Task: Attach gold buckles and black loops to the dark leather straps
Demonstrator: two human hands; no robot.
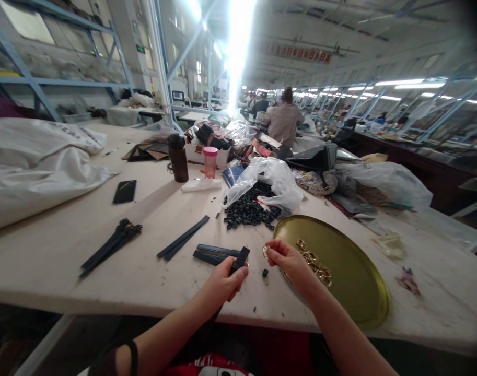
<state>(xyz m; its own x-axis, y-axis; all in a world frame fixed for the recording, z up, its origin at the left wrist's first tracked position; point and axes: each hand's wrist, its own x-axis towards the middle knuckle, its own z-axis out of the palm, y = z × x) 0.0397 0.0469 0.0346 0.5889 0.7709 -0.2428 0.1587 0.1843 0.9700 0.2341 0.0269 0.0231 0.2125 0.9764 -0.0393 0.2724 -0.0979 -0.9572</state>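
A dark strap (243,256) is gripped in my left hand (224,279), its end sticking up past the thumb. My right hand (286,257) pinches a small gold buckle (266,251) just right of the strap. Beneath my right forearm, more gold buckles (314,265) lie in a gold oval tray (356,256). One small black loop (265,273) sits on the table between my hands. Several dark straps (210,250) lie just behind my left hand, and a pair of straps (183,237) lies farther left.
Black loops (248,209) spill from a clear plastic bag (275,183) behind my hands. A bundle of straps (111,245), a phone (124,191), a dark bottle (178,159) and a pink-lidded cup (210,163) stand or lie leftward. White cloth (42,167) covers the far left. A person (284,120) is farther back.
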